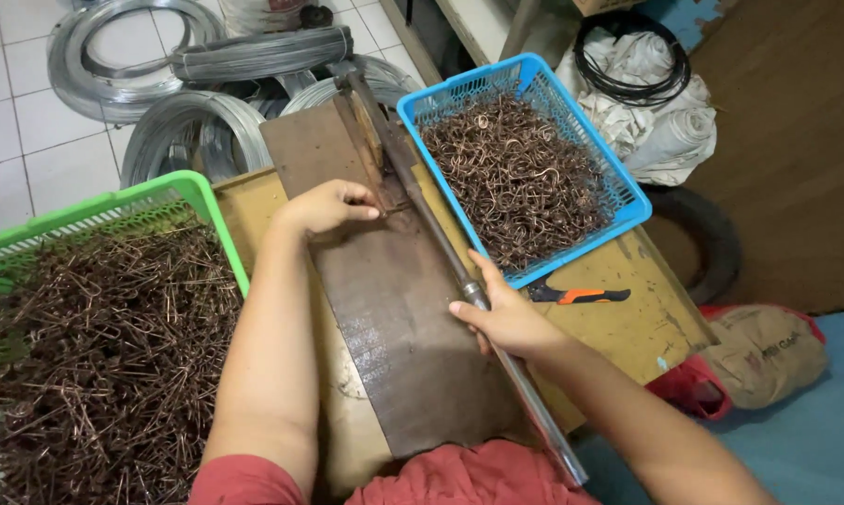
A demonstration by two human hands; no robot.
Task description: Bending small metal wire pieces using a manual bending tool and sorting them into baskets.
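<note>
A dark metal plate (399, 327) lies on a worn wooden bench (642, 313), and a long steel lever bar (422, 201) runs diagonally across it. My right hand (508, 318) grips the bar partway down its length. My left hand (327, 206) rests on the plate's upper left, its fingertips pinched at a small block beside the bar's pivot; whether a wire piece is between them I cannot tell. A green basket (198, 192) at my left holds several straight copper-coloured wire pieces. A blue basket (534, 75) at the upper right holds several bent wire hooks.
Coils of grey steel wire (114, 51) lie on the white tiled floor behind the bench. Orange-handled pliers (576, 295) rest on the bench by the blue basket. White rolled cloth with a black cable coil (642, 65) and a tan sack (768, 351) sit at the right.
</note>
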